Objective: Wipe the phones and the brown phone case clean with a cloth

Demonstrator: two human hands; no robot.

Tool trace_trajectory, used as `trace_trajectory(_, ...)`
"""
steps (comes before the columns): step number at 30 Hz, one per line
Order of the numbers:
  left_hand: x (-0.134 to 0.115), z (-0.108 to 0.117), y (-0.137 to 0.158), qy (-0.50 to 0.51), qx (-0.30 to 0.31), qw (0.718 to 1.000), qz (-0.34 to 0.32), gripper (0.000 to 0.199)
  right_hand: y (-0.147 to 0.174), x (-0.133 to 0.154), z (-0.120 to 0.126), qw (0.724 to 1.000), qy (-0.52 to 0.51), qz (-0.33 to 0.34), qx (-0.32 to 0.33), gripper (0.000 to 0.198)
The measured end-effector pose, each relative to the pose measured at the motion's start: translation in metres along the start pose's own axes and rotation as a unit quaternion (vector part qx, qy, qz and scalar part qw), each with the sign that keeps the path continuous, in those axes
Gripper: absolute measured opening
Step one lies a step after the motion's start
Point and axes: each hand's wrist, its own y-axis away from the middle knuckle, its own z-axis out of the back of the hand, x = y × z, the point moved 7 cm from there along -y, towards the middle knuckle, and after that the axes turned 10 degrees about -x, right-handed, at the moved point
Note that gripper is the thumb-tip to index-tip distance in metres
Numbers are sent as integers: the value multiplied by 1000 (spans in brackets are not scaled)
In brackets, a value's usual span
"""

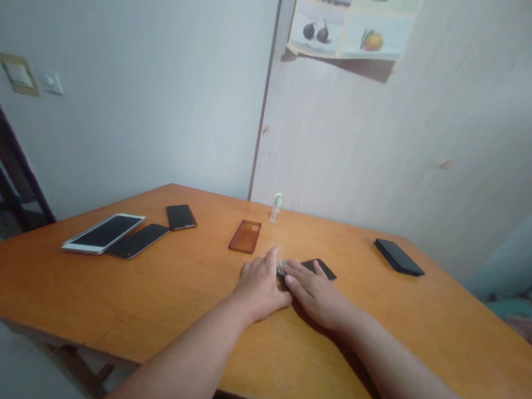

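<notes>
Head view: thin black phone-like slab (329,273) lies on the orange-brown wooden surface (193,280), partly beneath the right grip (315,289) — fingers extended over it and a small pale scrap (281,266). Left grip (260,287) beside its left end. Cannot tell whether either grasps anything. Slab flat, rectangular; translucent amber case (245,237) nearby.

Phone (328,271) on table (193,280), bottle (276,208) behind, tablet (110,230) left
</notes>
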Motion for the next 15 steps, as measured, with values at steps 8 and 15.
trace_trajectory(8,2,-1,-1,7,3,1000,11,104,-2,-30,7,993,55,-95,-31,54)
trace_trajectory(15,5,-2,-2,1,-1,1000,25,101,4,24,6,999,-16,37,17,53)
